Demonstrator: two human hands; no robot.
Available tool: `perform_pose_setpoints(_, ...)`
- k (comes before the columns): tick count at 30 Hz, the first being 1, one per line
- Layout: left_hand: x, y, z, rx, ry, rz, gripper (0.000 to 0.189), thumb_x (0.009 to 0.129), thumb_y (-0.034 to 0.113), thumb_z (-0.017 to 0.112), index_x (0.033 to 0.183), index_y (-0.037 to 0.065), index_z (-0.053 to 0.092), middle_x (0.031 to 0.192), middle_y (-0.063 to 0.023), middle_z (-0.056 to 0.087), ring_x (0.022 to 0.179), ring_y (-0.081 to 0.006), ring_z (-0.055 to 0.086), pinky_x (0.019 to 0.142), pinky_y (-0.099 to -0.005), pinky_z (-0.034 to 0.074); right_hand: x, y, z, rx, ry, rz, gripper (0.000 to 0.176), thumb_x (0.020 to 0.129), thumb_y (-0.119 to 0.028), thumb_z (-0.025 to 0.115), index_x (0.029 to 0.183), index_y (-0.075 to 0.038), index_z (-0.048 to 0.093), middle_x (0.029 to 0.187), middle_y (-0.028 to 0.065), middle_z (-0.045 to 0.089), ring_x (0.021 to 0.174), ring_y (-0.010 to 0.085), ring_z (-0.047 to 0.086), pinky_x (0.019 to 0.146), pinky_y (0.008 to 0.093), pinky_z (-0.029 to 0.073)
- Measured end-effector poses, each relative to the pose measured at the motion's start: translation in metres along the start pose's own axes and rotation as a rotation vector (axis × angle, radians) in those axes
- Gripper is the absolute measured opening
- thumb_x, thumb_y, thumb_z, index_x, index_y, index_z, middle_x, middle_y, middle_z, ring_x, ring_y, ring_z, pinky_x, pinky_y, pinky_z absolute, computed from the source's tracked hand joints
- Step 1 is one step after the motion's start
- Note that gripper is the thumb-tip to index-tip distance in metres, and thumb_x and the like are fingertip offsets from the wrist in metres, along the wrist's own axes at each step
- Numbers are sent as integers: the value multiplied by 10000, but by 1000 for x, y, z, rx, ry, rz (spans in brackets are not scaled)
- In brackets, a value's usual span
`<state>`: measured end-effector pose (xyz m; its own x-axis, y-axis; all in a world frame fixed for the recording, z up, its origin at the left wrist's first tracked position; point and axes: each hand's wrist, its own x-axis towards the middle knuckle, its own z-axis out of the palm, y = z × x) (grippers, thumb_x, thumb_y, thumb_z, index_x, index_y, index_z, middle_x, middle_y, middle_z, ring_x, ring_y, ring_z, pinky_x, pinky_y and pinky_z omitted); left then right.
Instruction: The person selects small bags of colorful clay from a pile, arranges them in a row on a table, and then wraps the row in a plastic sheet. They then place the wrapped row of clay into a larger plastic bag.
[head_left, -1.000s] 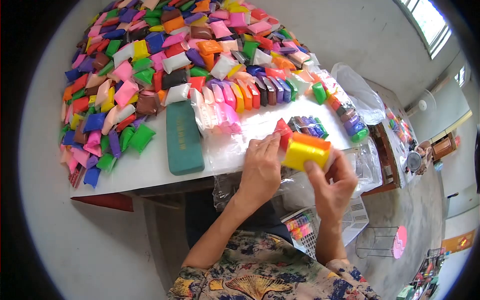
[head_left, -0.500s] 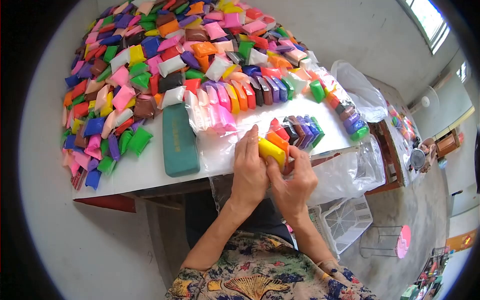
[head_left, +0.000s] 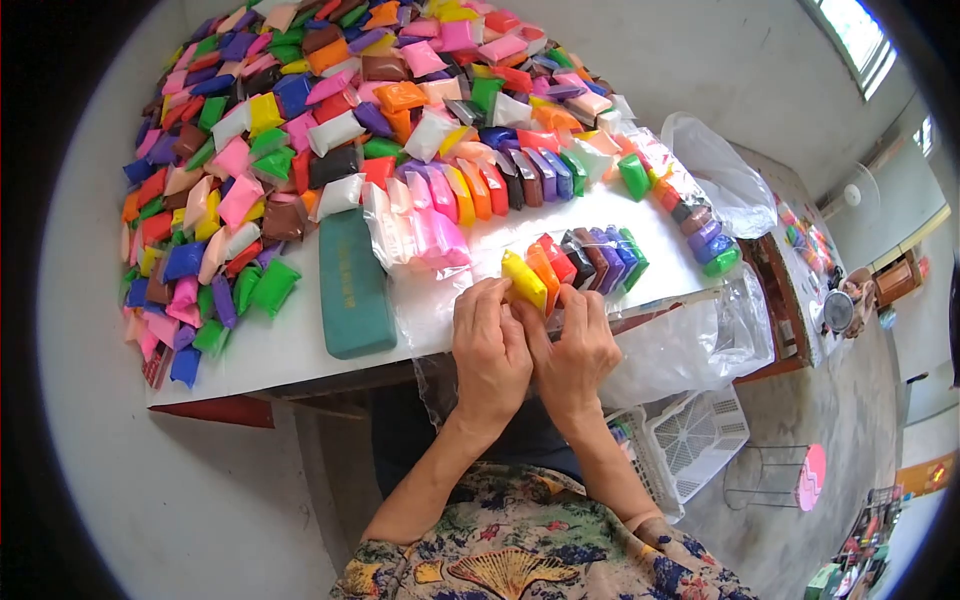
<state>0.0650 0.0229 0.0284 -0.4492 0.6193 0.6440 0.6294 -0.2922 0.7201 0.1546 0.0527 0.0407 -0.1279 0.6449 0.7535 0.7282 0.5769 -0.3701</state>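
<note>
A yellow packet [head_left: 525, 279] in clear film leans at the near end of a short row, against an orange packet [head_left: 545, 264]. My left hand [head_left: 492, 345] has its fingers curled closed at the yellow packet's lower left edge. From the other side, my right hand [head_left: 575, 350] is closed at its bottom, with the thumb near the left fingers. Some fingertips are hidden. Behind stand a red packet [head_left: 557, 262], a black one [head_left: 578, 258], and brown, purple, blue and green ones. Clear plastic film lies around the row.
A teal box [head_left: 355, 285] lies left of my hands. A long row of coloured packets [head_left: 497, 187] stands behind, with a large mixed heap [head_left: 270, 150] at the back left. Another wrapped row [head_left: 690, 220] is at right. Clear bags [head_left: 700, 345] hang over the edge above a white crate [head_left: 695, 445].
The yellow packet has gone from lying across my fingers to standing against the orange one. Both hands have drawn slightly down toward me and closer together.
</note>
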Motion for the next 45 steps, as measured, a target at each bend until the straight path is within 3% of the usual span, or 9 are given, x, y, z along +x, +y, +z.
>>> perform_pose_setpoints(3, 1, 1, -4, -12, -71, -43, 370, 859, -56, 530, 1226, -81, 567, 1174, -267, 596, 1090, -435, 571, 978, -494, 460, -3, -2, -9, 72, 7, 1, 339, 805, -180, 804, 1050, -36, 620, 852, 90, 617, 714, 274, 642, 581, 360, 499)
perform_pose_setpoints(11, 1, 0, -1, 162, -110, 58, 480, 822, -41, 548, 1297, -112, 548, 1227, -266, 596, 1091, -426, 562, 978, -480, 461, -1, 3, -5, 181, -19, 22, 236, 846, -51, 735, 1047, -20, 616, 830, 88, 654, 719, 264, 661, 601, 361, 511)
perform_pose_setpoints(20, 2, -1, 1, 208, -133, 103, 511, 784, -23, 568, 1279, -149, 542, 1231, -287, 594, 1051, -411, 563, 956, -478, 468, 6, 3, -19, 136, -72, 21, 215, 847, -87, 749, 1020, -23, 640, 827, 97, 652, 710, 277, 661, 599, 365, 510)
perform_pose_setpoints(24, -1, -5, 5, 231, -106, 162, 529, 779, 7, 592, 1278, -160, 540, 1239, -285, 595, 1035, -408, 566, 952, -475, 470, 37, -28, -44, 299, -94, 34, 210, 827, -89, 770, 998, -27, 665, 785, 95, 644, 622, 263, 637, 571, 344, 501)
perform_pose_setpoints(28, 3, -3, 1, 227, -210, 229, 372, 760, 36, 648, 1102, -110, 630, 1154, -244, 620, 1038, -365, 552, 924, -456, 437, 77, -42, -11, 294, -176, -109, 243, 847, -234, 777, 934, -16, 714, 821, 104, 698, 586, 222, 633, 561, 354, 472)
perform_pose_setpoints(29, 3, 1, 0, 218, -183, 224, 254, 747, 35, 664, 981, -66, 653, 1067, -205, 625, 1028, -347, 543, 904, -445, 421, 85, -48, -4, 220, -259, -100, 307, 847, -306, 766, 920, -13, 711, 811, 110, 698, 625, 243, 645, 600, 375, 477)
perform_pose_setpoints(35, 1, -4, 2, 191, -136, 225, 184, 752, 32, 655, 918, -46, 656, 924, -170, 613, 942, -324, 533, 852, -442, 427, 110, -69, 36, -29, -630, -64, 612, 814, -613, 706, 836, -2, 692, 742, 157, 677, 780, 312, 671, 728, 424, 484)
perform_pose_setpoints(41, 4, 1, -3, 225, -111, 287, 193, 754, 9, 630, 931, -64, 651, 916, -164, 599, 915, -322, 525, 845, -440, 432, 111, -61, 45, -96, -616, -73, 466, 781, -467, 705, 766, -2, 695, 732, 181, 691, 706, 342, 688, 701, 458, 515)
perform_pose_setpoints(45, -2, -4, 1, 110, -152, 168, 297, 741, -13, 639, 1035, -48, 654, 1043, -182, 627, 1023, -359, 539, 924, -461, 425, 115, -74, 40, -186, -660, -101, 319, 759, -348, 695, 761, -31, 725, 769, 178, 715, 735, 343, 718, 663, 439, 548)
